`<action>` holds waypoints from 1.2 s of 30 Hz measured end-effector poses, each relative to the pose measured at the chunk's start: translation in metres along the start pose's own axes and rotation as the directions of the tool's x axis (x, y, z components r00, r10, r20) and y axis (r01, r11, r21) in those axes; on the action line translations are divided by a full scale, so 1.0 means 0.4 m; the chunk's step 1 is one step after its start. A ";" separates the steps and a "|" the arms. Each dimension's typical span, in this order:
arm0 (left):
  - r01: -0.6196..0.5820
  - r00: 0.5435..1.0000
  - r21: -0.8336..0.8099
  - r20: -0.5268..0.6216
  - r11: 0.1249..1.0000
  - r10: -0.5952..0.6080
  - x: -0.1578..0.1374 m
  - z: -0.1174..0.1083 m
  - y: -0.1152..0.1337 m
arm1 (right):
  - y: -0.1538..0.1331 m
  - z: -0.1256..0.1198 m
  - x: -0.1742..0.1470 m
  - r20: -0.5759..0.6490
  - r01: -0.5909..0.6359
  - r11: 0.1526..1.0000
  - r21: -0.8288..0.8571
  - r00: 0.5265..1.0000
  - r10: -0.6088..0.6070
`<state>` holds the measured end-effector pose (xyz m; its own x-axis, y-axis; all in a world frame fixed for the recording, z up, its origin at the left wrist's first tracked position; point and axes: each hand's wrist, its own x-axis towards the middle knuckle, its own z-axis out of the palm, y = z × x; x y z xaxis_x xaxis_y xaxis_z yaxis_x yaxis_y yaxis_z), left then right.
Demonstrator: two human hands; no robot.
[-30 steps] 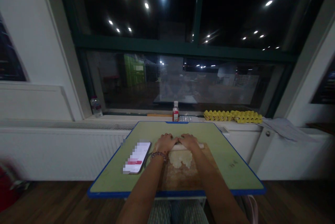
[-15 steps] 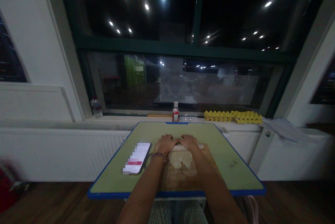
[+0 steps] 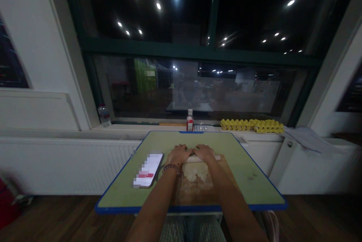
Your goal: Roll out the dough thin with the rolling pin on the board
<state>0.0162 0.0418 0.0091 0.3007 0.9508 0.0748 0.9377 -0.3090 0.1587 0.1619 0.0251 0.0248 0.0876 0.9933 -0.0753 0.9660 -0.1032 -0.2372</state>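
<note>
A flat, ragged-edged sheet of dough lies on a wooden board. Across its far edge rests a pale rolling pin, its right end showing past my wrist. My left hand, with a beaded bracelet at the wrist, is curled over the pin's left part. Beside it my right hand curls over the pin too, the two thumbs almost meeting in the middle. The hands cover much of the pin.
The board lies on a green table with a blue rim. Left of the board is a phone. On the windowsill behind stand a red-labelled bottle, yellow egg cartons and a water bottle. A cloth lies at right.
</note>
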 end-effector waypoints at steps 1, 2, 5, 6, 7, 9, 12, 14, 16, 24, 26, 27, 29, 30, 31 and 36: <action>0.003 1.000 -0.003 0.000 1.000 -0.003 0.000 -0.001 0.001 | 0.000 -0.002 -0.002 0.001 0.002 1.000 0.004 1.000 -0.002; 0.007 1.000 -0.007 0.000 1.000 -0.007 -0.001 -0.001 0.002 | -0.001 -0.005 -0.004 0.002 0.007 1.000 0.010 1.000 -0.007; 0.017 1.000 -0.019 0.001 1.000 -0.017 -0.003 -0.003 0.004 | -0.003 -0.013 -0.012 0.000 0.025 0.999 0.028 1.000 -0.025; 0.021 1.000 -0.022 0.002 1.000 -0.021 -0.003 -0.004 0.005 | -0.004 -0.015 -0.014 0.000 0.030 0.999 0.033 1.000 -0.030; 0.024 1.000 -0.026 0.002 0.999 -0.024 -0.003 -0.005 0.005 | -0.005 -0.017 -0.016 0.002 0.031 0.999 0.037 1.000 -0.031; 0.030 1.000 -0.033 0.004 0.999 -0.030 -0.003 -0.007 0.007 | -0.007 -0.019 -0.018 0.006 0.030 0.999 0.041 1.000 -0.030; 0.040 0.999 -0.040 0.007 0.998 -0.039 -0.003 -0.010 0.008 | -0.008 -0.019 -0.017 0.012 0.023 0.999 0.046 1.000 -0.024; 0.047 0.999 -0.043 0.008 0.998 -0.047 -0.004 -0.012 0.009 | -0.007 -0.018 -0.015 0.012 0.020 0.999 0.049 1.000 -0.020; 0.056 0.998 -0.045 0.008 0.997 -0.055 -0.005 -0.013 0.010 | -0.005 -0.016 -0.014 0.010 0.021 0.999 0.050 1.000 -0.021; 0.073 0.997 -0.044 -0.004 0.996 -0.073 -0.012 -0.019 0.015 | -0.005 -0.013 -0.010 0.012 0.019 0.999 0.048 1.000 -0.020; 0.073 0.997 -0.043 -0.010 0.996 -0.074 -0.013 -0.018 0.016 | -0.005 -0.012 -0.009 0.011 0.018 0.999 0.045 1.000 -0.019; 0.072 0.997 -0.042 -0.014 0.997 -0.073 -0.014 -0.018 0.016 | -0.005 -0.012 -0.010 0.011 0.017 0.999 0.044 1.000 -0.018; 0.069 0.997 -0.043 -0.023 0.997 -0.070 -0.014 -0.017 0.016 | -0.005 -0.013 -0.012 0.007 0.018 0.999 0.042 1.000 -0.018; 0.068 0.997 -0.044 -0.026 0.997 -0.069 -0.014 -0.017 0.016 | -0.006 -0.014 -0.014 0.004 0.019 0.999 0.043 1.000 -0.020; 0.068 0.997 -0.045 -0.028 0.997 -0.069 -0.014 -0.017 0.017 | -0.006 -0.015 -0.016 0.001 0.021 0.999 0.043 1.000 -0.021; 0.080 0.997 -0.049 -0.018 0.996 -0.081 -0.010 -0.015 0.017 | -0.008 -0.018 -0.020 -0.004 0.024 0.999 0.046 1.000 -0.024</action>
<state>0.0203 0.0358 0.0156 0.2207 0.9721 0.0793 0.9490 -0.2328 0.2125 0.1598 0.0179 0.0333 0.0652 0.9957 -0.0654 0.9555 -0.0812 -0.2835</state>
